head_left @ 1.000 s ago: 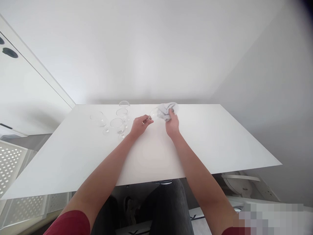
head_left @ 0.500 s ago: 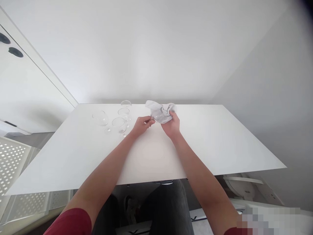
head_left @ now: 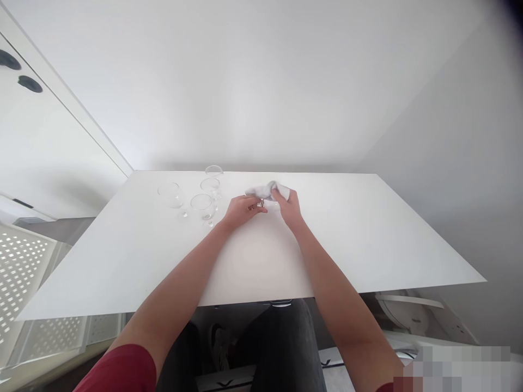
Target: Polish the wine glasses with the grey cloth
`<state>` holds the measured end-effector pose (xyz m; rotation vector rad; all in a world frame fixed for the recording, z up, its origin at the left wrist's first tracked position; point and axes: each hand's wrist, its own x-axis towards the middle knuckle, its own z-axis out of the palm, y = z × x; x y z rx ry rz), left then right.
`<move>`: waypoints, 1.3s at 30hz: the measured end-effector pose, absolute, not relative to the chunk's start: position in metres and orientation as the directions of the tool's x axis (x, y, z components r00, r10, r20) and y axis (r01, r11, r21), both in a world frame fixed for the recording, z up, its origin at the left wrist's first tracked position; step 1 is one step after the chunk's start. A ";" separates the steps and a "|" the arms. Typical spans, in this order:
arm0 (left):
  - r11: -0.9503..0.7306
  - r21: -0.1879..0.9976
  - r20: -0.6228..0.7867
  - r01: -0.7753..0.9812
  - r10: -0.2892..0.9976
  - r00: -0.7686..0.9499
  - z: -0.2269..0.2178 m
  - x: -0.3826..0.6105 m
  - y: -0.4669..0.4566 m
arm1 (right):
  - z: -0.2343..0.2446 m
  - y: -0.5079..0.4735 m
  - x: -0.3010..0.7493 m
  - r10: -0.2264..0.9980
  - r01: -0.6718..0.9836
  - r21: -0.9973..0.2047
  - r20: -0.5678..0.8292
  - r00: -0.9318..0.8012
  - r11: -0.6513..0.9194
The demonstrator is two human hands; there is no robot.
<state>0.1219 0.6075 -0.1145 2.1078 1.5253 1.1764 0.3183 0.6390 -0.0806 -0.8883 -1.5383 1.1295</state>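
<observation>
The white tabletop was the biggest thing. Four clear glasses stood on its left part. The right hand had its fingers pinching a cloth, which looked soft and light. The left hand had its fingers curled around a fifth glass, between both hands. That one was likely thin, slippery and easy to break, best held gently, low down.
</observation>
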 end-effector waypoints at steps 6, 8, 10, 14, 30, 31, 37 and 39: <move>-0.382 0.777 0.423 0.500 0.906 0.035 -0.115 0.120 0.609 | -0.074 0.640 0.309 0.977 -0.415 -0.909 0.103 -0.185 0.017; -0.369 0.804 0.414 0.465 0.910 0.006 -0.112 0.119 0.609 | -0.075 0.639 0.305 0.971 -0.462 -0.886 0.134 -0.196 0.029; -0.348 0.824 0.403 0.448 0.915 -0.030 -0.108 0.120 0.608 | -0.077 0.636 0.301 0.974 -0.465 -0.877 0.197 -0.114 0.123; -0.255 0.858 0.370 0.445 0.909 -0.191 -0.101 0.119 0.606 | -0.084 0.627 0.300 0.909 -0.230 -0.894 0.410 -0.074 0.385; -0.331 0.611 0.431 0.719 0.901 0.048 -0.115 0.122 0.608 | -0.091 0.642 0.309 0.658 0.384 -0.536 0.572 -0.490 0.752; -0.341 0.607 0.433 0.717 0.899 0.061 -0.117 0.123 0.608 | -0.091 0.641 0.309 0.719 0.387 -0.608 0.543 -0.434 0.693; -0.352 0.712 0.423 0.608 0.906 0.030 -0.115 0.125 0.607 | -0.086 0.641 0.308 0.984 -0.073 -0.982 0.178 -0.027 0.176; -0.362 0.764 0.422 0.534 0.907 0.011 -0.111 0.125 0.606 | -0.084 0.642 0.304 0.996 -0.327 -0.943 0.078 -0.038 0.061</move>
